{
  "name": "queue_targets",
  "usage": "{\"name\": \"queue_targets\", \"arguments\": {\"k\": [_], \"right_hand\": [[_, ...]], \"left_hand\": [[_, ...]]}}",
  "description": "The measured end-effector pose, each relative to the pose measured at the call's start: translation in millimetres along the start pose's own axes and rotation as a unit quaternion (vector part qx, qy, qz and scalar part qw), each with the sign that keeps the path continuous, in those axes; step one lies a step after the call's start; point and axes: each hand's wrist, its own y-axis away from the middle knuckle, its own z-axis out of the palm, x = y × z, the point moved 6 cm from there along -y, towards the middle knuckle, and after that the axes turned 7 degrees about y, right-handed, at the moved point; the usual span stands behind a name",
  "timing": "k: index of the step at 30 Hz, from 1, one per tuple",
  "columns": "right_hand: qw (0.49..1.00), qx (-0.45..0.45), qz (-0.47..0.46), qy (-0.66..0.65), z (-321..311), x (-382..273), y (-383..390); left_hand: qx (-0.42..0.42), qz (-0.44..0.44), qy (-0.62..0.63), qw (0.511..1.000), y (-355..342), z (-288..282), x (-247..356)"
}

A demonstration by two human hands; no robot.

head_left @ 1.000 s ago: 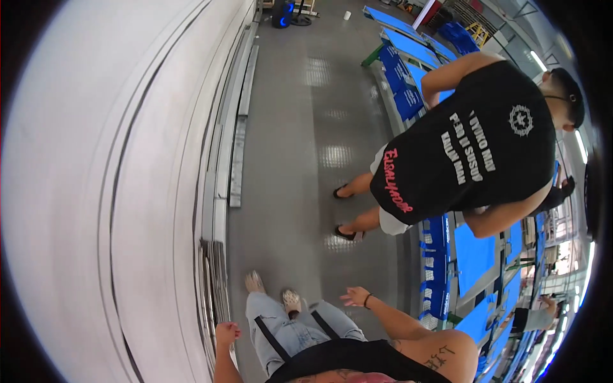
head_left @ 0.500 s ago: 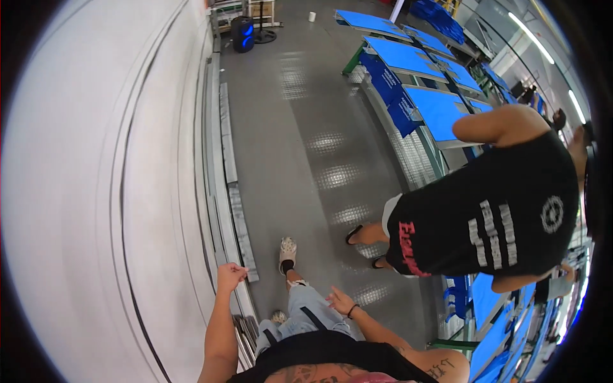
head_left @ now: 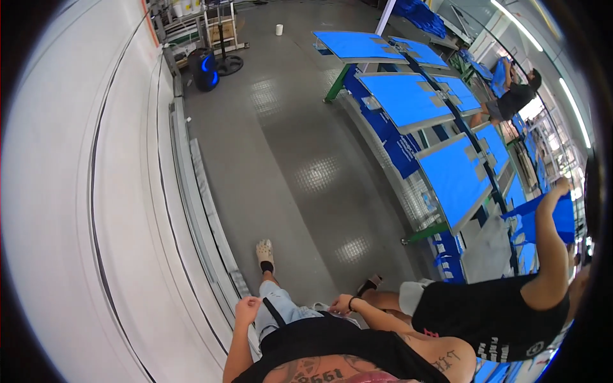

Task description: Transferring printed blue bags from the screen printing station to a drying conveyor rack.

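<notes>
My left hand (head_left: 247,307) hangs by the left thigh of my light jeans (head_left: 281,304), near the white wall, fingers curled and nothing seen in them. My right hand (head_left: 341,304), with a dark wrist band, is beside my waist, fingers loosely bent and apart, nothing visible in them. A pale clog (head_left: 265,251) is on my foot. Close on my right, a person in a black sleeveless top (head_left: 485,309) leans with an arm (head_left: 549,230) raised at a blue cloth (head_left: 562,210).
A white wall (head_left: 57,191) runs along my left. The grey floor (head_left: 281,159) leads to a black speaker (head_left: 198,70), a stand (head_left: 228,64) and white cylinder (head_left: 279,29). Racks of blue panels (head_left: 402,99) line the right; another person (head_left: 514,99) works behind them.
I have moved forward along the aisle; the co-worker now sits lower right in view, arm raised. More panels show. My right hand has drawn in toward my waist.
</notes>
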Motion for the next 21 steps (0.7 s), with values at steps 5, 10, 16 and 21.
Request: {"name": "queue_targets", "arguments": {"k": [5, 10, 16, 21], "right_hand": [[0.954, 0.215, -0.115, 0.174, -151, -93, -42], [0.952, -0.078, -0.204, -0.217, -307, -185, 27], [0.916, -0.167, -0.256, -0.259, -482, -260, -39], [0.936, -0.195, -0.231, -0.178, -592, -314, -78]], "left_hand": [[-0.161, 0.001, -0.168, 0.973, -160, -3, 76], [-0.478, -0.162, 0.052, 0.862, -291, 2, 156], [-0.634, 0.009, -0.052, 0.771, -463, 44, 335], [-0.68, 0.001, -0.128, 0.722, -566, 51, 428]]}}
